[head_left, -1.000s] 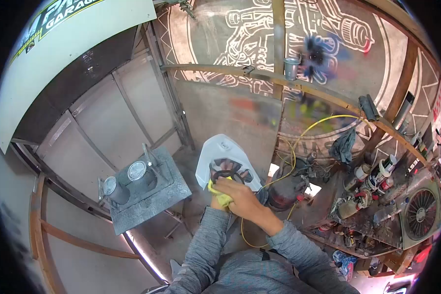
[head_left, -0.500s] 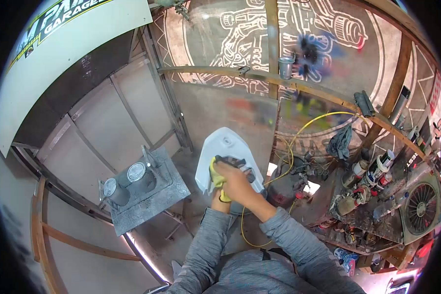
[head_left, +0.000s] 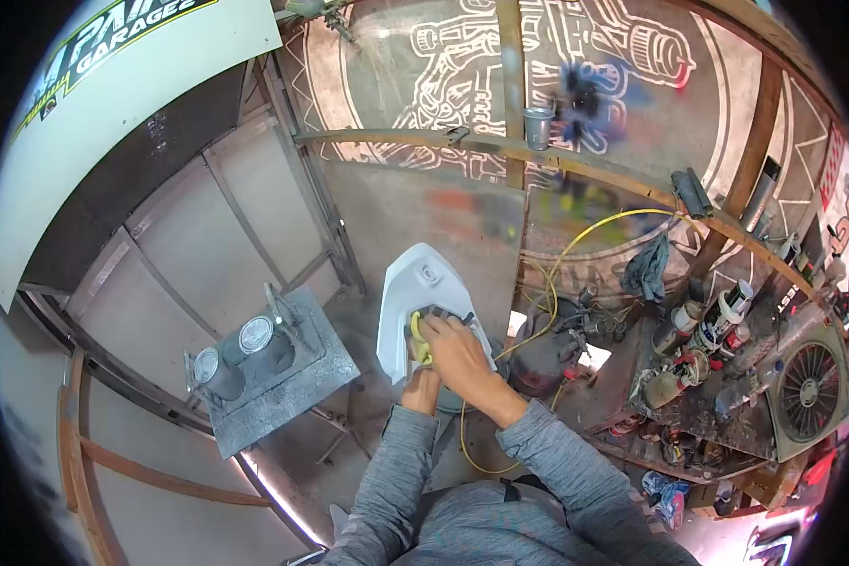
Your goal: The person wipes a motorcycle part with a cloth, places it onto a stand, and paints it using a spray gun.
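Through the head camera, I see both bare hands at the white, shield-shaped plastic piece [head_left: 430, 257], near the middle of the view, over its opening with a dark inner part [head_left: 436, 310]. The right hand [head_left: 462, 362] lies over the left hand [head_left: 424, 376], and the soft yellow cloth [head_left: 421, 341] is bunched at them. The right fingers are bent and close together against the cloth; if they really pinch it, I cannot tell. The left fingers are mostly hidden, so I cannot tell their state. I judge that the work in hand is a close handling with the cloth, maybe wiping, at this opening. From this pose, a move calls for light pressure and a steady piece, with the dark edges kept from catching the cloth. The yellow hose [head_left: 590, 232] curves near the piece, so the right arm needs some care there.
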A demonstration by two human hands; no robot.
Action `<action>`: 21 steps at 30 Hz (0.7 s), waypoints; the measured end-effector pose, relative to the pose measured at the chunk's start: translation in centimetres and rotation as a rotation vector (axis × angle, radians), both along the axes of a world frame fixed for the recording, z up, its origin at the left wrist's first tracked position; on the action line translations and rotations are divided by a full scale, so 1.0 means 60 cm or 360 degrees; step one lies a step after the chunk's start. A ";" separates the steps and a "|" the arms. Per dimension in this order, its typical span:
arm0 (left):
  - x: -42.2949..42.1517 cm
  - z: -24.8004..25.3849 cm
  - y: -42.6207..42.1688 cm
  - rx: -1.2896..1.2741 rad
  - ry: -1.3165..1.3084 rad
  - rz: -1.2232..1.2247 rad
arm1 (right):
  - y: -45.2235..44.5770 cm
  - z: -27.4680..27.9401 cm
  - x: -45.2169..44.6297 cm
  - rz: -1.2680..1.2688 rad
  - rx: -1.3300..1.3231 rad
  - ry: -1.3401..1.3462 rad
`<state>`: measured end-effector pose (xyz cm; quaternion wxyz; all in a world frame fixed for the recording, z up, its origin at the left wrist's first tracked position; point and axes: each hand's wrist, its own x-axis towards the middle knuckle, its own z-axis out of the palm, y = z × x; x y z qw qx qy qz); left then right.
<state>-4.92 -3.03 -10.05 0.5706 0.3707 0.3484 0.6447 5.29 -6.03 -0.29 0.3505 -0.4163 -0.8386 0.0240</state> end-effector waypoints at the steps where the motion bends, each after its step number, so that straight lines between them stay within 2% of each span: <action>1: 0.003 0.004 0.006 -0.0025 -0.0139 -0.0008 | -0.002 0.006 0.002 -0.0031 -0.0069 -0.0110; 6: 0.007 -0.001 0.033 -0.0139 -0.0623 0.0010 | -0.017 -0.001 0.011 0.0103 0.0037 -0.0092; 8: 0.006 -0.002 0.046 -0.0184 -0.0797 0.0065 | -0.021 -0.008 0.017 0.0259 0.0087 0.0089; 11: 0.001 -0.003 0.076 -0.0248 -0.1022 0.0195 | -0.026 -0.026 0.039 0.0151 -0.0003 0.0237; 12: -0.002 -0.013 0.096 -0.0243 -0.1044 0.0212 | -0.036 -0.028 0.043 0.0045 -0.0132 0.0334; 13: -0.016 -0.076 0.143 -0.0086 -0.0872 0.0133 | -0.040 -0.030 0.047 0.0050 -0.0126 0.0324; 14: -0.010 -0.060 0.135 -0.0083 -0.0879 0.0140 | -0.046 -0.033 0.050 -0.0020 -0.0142 0.0296; 16: 0.010 0.006 0.097 -0.0297 -0.1356 0.0157 | -0.051 -0.038 0.053 -0.0109 -0.0178 0.0331; 18: 0.024 0.033 0.076 -0.0342 -0.1337 0.0187 | -0.051 -0.016 0.065 -0.0115 -0.0307 0.0348; 19: 0.019 0.004 0.090 -0.0270 -0.1265 0.0140 | -0.050 -0.009 0.073 -0.0130 -0.0435 0.0364; 21: 0.011 -0.037 0.105 -0.0196 -0.1196 0.0103 | -0.043 -0.018 0.089 -0.0158 -0.0388 0.0391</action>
